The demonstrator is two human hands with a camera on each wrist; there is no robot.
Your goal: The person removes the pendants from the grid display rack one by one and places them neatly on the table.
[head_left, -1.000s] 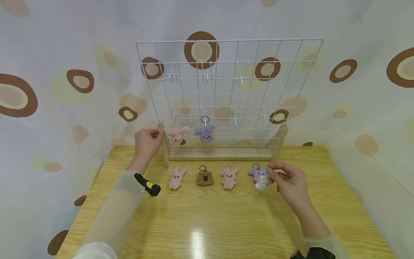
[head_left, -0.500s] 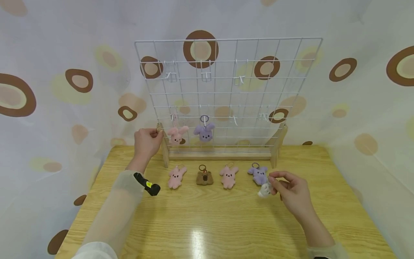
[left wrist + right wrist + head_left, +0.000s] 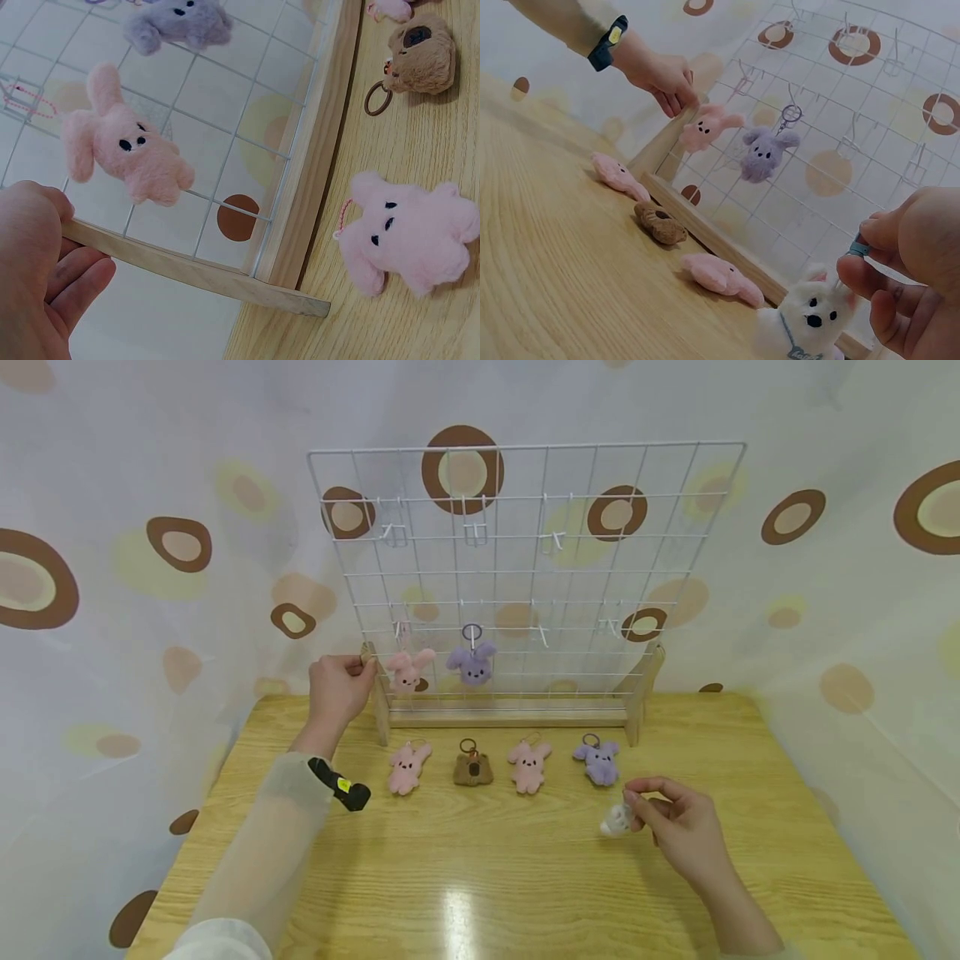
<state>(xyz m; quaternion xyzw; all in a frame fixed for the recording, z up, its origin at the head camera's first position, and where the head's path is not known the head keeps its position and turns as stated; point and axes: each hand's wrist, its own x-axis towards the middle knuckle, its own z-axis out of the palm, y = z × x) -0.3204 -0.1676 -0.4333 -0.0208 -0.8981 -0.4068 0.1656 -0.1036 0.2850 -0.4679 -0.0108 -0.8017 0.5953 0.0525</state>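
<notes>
My right hand (image 3: 678, 827) pinches a small blue tab (image 3: 859, 246) between thumb and forefinger. From it hangs a white plush dog keychain (image 3: 814, 315) with a blue collar, above the table, in front of a purple plush bunny keychain (image 3: 600, 764). My left hand (image 3: 339, 689) grips the top of the wooden side post (image 3: 187, 264) of the wire grid rack (image 3: 517, 447). Close to that hand a pink plush bunny (image 3: 131, 154) hangs on a lower hook, with a purple plush bunny (image 3: 474, 667) on the hook beside it.
Along the rack's wooden base lie a pink plush bunny (image 3: 406, 768), a brown plush animal keychain (image 3: 473, 770) and another pink bunny (image 3: 529, 767) on the wooden table (image 3: 390, 877). Several bare white hooks, such as an upper hook (image 3: 555, 539), stick out from the grid.
My right hand has drawn the white plush dog toward me and slightly right, away from the purple bunny on the table. My left hand keeps its grip on the post.
</notes>
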